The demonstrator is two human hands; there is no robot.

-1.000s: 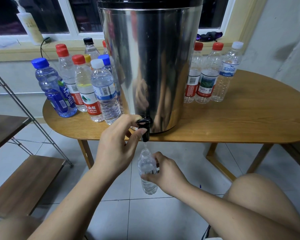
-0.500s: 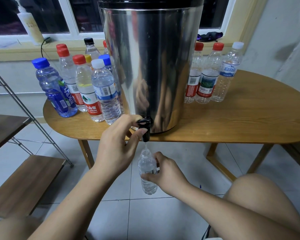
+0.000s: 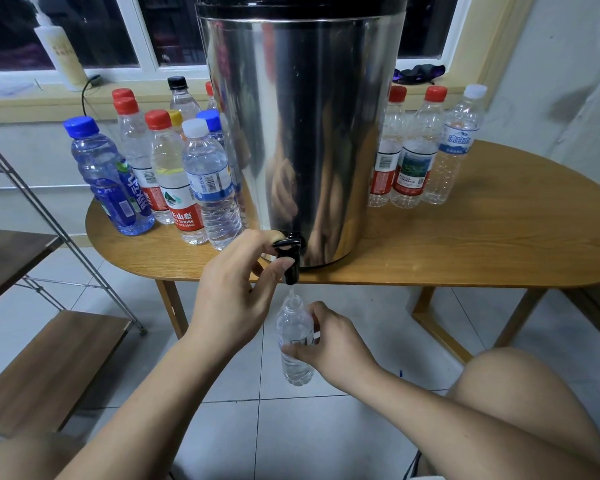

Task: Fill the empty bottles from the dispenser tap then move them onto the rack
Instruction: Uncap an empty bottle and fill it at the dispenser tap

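One bottle (image 3: 293, 329) is at the filling step, so I judge the job to be somewhere in the middle. My right hand (image 3: 331, 344) is wrapped round its middle and holds it upright, below the near edge of the table (image 3: 499, 244) and over the floor tiles. Its open mouth sits just under the spout. My left hand (image 3: 232, 289) is curled on the black tap (image 3: 289, 261) at the foot of the steel dispenser (image 3: 305, 133), with fingers over the lever and the thumb against the spout body. A thin thread of water seems to run from the spout into the neck.

The bottle is small, clear and ribbed, with no cap and no label that I can make out. The lower part looks to hold water, but I cannot tell exactly where the level stands.

On the table to the left of the dispenser stands a cluster of capped bottles (image 3: 205, 181), which look filled to me. To the right stand three capped bottles (image 3: 416, 150) that look empty, so I take them as waiting their turn. None of the bottles shows on the rack (image 3: 49, 362) at the far left, so moving them across looks to be all ahead of me.
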